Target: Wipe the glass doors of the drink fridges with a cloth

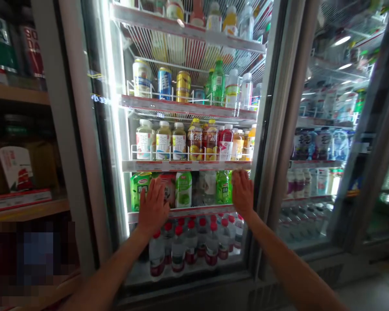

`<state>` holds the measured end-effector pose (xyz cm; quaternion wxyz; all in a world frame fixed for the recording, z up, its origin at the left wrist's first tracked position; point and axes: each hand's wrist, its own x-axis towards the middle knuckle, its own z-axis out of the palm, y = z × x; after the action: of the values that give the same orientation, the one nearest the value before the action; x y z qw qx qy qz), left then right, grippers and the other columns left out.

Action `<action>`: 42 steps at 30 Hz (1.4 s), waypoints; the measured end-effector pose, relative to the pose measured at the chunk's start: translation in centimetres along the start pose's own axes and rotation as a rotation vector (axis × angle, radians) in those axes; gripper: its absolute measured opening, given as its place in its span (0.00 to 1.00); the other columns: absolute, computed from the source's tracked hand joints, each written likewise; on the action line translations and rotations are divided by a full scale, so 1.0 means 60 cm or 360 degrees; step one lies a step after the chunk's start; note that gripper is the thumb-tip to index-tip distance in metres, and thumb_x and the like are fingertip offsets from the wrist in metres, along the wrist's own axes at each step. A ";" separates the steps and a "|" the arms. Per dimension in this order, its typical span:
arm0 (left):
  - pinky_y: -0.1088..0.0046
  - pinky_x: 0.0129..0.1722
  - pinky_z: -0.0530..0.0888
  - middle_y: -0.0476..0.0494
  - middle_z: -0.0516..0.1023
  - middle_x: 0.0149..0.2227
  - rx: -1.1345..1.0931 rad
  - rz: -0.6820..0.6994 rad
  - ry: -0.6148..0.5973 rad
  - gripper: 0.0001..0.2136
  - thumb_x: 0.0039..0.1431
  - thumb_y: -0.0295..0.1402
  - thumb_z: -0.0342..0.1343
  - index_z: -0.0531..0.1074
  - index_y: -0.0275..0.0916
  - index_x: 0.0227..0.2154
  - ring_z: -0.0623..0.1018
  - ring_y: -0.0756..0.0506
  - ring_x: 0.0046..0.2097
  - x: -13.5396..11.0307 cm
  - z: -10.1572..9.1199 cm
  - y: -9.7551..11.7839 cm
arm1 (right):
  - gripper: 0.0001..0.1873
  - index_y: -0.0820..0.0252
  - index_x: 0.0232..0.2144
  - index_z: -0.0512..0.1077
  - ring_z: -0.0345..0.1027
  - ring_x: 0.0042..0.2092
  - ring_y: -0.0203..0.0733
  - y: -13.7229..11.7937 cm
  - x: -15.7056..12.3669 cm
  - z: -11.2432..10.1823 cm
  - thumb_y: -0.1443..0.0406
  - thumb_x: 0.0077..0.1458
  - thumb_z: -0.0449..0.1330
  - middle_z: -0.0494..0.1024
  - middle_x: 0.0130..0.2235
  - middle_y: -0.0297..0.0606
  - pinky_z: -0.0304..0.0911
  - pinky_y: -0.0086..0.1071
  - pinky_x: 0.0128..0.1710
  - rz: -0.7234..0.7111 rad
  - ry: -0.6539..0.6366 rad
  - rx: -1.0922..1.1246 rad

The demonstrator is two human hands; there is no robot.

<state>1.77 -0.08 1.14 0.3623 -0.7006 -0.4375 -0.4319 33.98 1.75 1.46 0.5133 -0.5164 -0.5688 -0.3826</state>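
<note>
My left hand (154, 206) is raised before a low shelf of a lit drinks cooler, its fingers stretched and apart, holding nothing. Just left of it stands a green carton (139, 188), and a reddish pack (169, 190) is partly covered by its fingers. A green-and-white bottle (183, 190) stands further right. My right hand (243, 194) is up at the shelf's right end with fingers extended and slightly bent. Beside its fingertips is a green drink pack (223, 188); whether they touch is unclear. No item shows in this hand.
Upper cooler shelves hold cans (164, 82), tea bottles (164, 140) and juices behind wire guards. Red-capped water bottles (178, 250) stand on the cooler floor. A metal door frame (283, 129) borders the right side. To the left are shelves with a large jar (19, 160).
</note>
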 end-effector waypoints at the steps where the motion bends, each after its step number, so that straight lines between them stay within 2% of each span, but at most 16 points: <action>1: 0.52 0.62 0.51 0.32 0.56 0.63 0.0006 0.0014 -0.0005 0.31 0.57 0.31 0.48 0.48 0.35 0.63 0.51 0.38 0.66 -0.001 0.000 -0.002 | 0.29 0.58 0.63 0.50 0.46 0.65 0.51 0.004 0.012 -0.001 0.67 0.60 0.44 0.57 0.63 0.49 0.51 0.54 0.59 0.0113 0.0084 0.0000; 4: 0.53 0.63 0.51 0.33 0.57 0.63 0.0016 0.0036 0.0006 0.30 0.57 0.31 0.48 0.48 0.35 0.63 0.52 0.39 0.66 -0.002 0.000 -0.004 | 0.30 0.66 0.64 0.45 0.42 0.66 0.54 0.005 0.045 -0.001 0.68 0.60 0.41 0.51 0.64 0.55 0.49 0.57 0.59 0.0279 0.0280 0.0023; 9: 0.54 0.63 0.50 0.33 0.57 0.63 0.0012 0.0031 0.0012 0.29 0.57 0.30 0.48 0.50 0.34 0.62 0.51 0.40 0.66 -0.002 -0.004 -0.006 | 0.28 0.54 0.63 0.50 0.44 0.66 0.46 -0.014 0.059 0.000 0.67 0.60 0.43 0.56 0.63 0.43 0.49 0.47 0.61 -0.0217 -0.0024 0.0015; 14: 0.52 0.62 0.52 0.29 0.55 0.63 0.0071 -0.0022 0.0064 0.28 0.57 0.30 0.47 0.51 0.31 0.61 0.49 0.38 0.66 0.013 -0.013 -0.030 | 0.29 0.60 0.64 0.48 0.45 0.65 0.51 -0.014 0.074 0.001 0.65 0.60 0.42 0.55 0.63 0.51 0.51 0.51 0.58 0.0192 0.0302 -0.0052; 16: 0.51 0.62 0.52 0.28 0.54 0.63 0.0095 -0.0044 0.0089 0.28 0.57 0.31 0.47 0.51 0.30 0.61 0.49 0.38 0.66 0.019 -0.014 -0.040 | 0.29 0.59 0.64 0.48 0.42 0.66 0.50 -0.022 0.073 0.004 0.66 0.60 0.42 0.55 0.64 0.50 0.51 0.50 0.59 0.0031 0.0240 -0.0028; 18: 0.50 0.62 0.52 0.28 0.54 0.63 0.0096 -0.0050 0.0092 0.28 0.57 0.31 0.46 0.51 0.30 0.61 0.49 0.37 0.66 0.023 -0.013 -0.046 | 0.29 0.56 0.63 0.49 0.42 0.66 0.47 -0.029 0.069 0.005 0.67 0.60 0.43 0.56 0.63 0.46 0.49 0.48 0.60 -0.0235 0.0041 -0.0017; 19: 0.50 0.62 0.52 0.28 0.54 0.63 0.0096 -0.0057 0.0087 0.29 0.57 0.31 0.46 0.50 0.31 0.61 0.49 0.37 0.66 0.023 -0.013 -0.047 | 0.28 0.54 0.63 0.50 0.43 0.66 0.46 -0.030 0.069 0.004 0.67 0.60 0.43 0.57 0.63 0.44 0.48 0.47 0.60 -0.0280 -0.0017 -0.0020; 21: 0.51 0.62 0.51 0.30 0.53 0.64 0.0091 -0.0061 0.0071 0.29 0.57 0.31 0.46 0.50 0.31 0.62 0.50 0.38 0.66 0.023 -0.014 -0.047 | 0.28 0.53 0.62 0.51 0.46 0.65 0.46 -0.026 0.075 0.001 0.66 0.60 0.44 0.58 0.63 0.44 0.49 0.48 0.60 -0.0140 0.0033 -0.0039; 23: 0.51 0.62 0.51 0.31 0.53 0.64 0.0086 -0.0065 0.0066 0.29 0.57 0.31 0.46 0.49 0.32 0.62 0.50 0.38 0.66 0.023 -0.015 -0.046 | 0.29 0.57 0.63 0.49 0.47 0.65 0.48 -0.022 0.084 -0.001 0.66 0.60 0.43 0.57 0.63 0.48 0.51 0.50 0.58 0.0128 0.0208 -0.0058; 25: 0.51 0.62 0.51 0.32 0.54 0.64 0.0081 -0.0062 0.0077 0.29 0.57 0.30 0.45 0.49 0.32 0.62 0.51 0.38 0.66 0.023 -0.016 -0.044 | 0.30 0.61 0.63 0.47 0.44 0.65 0.49 -0.026 0.089 -0.002 0.66 0.59 0.43 0.55 0.63 0.52 0.52 0.50 0.58 0.0194 0.0266 -0.0056; 30: 0.50 0.62 0.51 0.31 0.53 0.64 0.0056 -0.0095 0.0078 0.30 0.58 0.31 0.45 0.47 0.33 0.63 0.51 0.38 0.66 0.023 -0.016 -0.042 | 0.29 0.54 0.63 0.50 0.41 0.67 0.46 -0.056 0.075 -0.002 0.68 0.60 0.44 0.57 0.63 0.44 0.47 0.47 0.61 -0.0364 -0.0100 0.0025; 31: 0.50 0.62 0.50 0.32 0.53 0.64 0.0041 -0.0103 0.0066 0.30 0.58 0.32 0.45 0.47 0.33 0.63 0.51 0.38 0.66 0.023 -0.016 -0.042 | 0.28 0.54 0.63 0.50 0.42 0.66 0.46 -0.059 0.074 -0.001 0.67 0.60 0.44 0.57 0.63 0.44 0.47 0.48 0.61 -0.0337 -0.0094 0.0029; 35: 0.50 0.62 0.49 0.33 0.52 0.64 -0.0011 -0.0113 0.0016 0.30 0.58 0.33 0.45 0.47 0.35 0.63 0.51 0.38 0.66 0.022 -0.015 -0.044 | 0.30 0.60 0.64 0.47 0.41 0.66 0.50 -0.073 0.077 0.005 0.67 0.60 0.43 0.54 0.64 0.50 0.47 0.52 0.60 0.0063 0.0172 0.0034; 36: 0.50 0.62 0.49 0.33 0.53 0.64 -0.0011 -0.0118 0.0011 0.30 0.58 0.33 0.45 0.48 0.34 0.63 0.51 0.38 0.66 0.022 -0.015 -0.045 | 0.30 0.60 0.64 0.46 0.40 0.67 0.50 -0.080 0.075 0.006 0.68 0.59 0.43 0.53 0.64 0.50 0.47 0.52 0.60 0.0024 0.0171 0.0039; 40: 0.50 0.62 0.50 0.32 0.53 0.64 0.0037 -0.0128 0.0008 0.28 0.59 0.34 0.45 0.52 0.32 0.61 0.51 0.38 0.66 0.023 -0.018 -0.043 | 0.31 0.52 0.64 0.48 0.40 0.67 0.44 -0.105 0.064 0.008 0.69 0.58 0.45 0.57 0.64 0.42 0.44 0.46 0.62 -0.0545 -0.0150 0.0059; 42: 0.50 0.62 0.50 0.31 0.53 0.64 0.0064 -0.0117 -0.0010 0.26 0.59 0.34 0.45 0.54 0.31 0.60 0.51 0.37 0.66 0.023 -0.021 -0.041 | 0.31 0.52 0.64 0.48 0.41 0.67 0.45 -0.106 0.068 0.008 0.69 0.58 0.45 0.57 0.63 0.42 0.43 0.47 0.62 -0.0471 -0.0110 0.0058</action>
<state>-0.54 0.12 3.19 0.3589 -0.6779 -0.4727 -0.4339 27.88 1.90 5.94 0.4405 -0.4305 -0.6629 -0.4257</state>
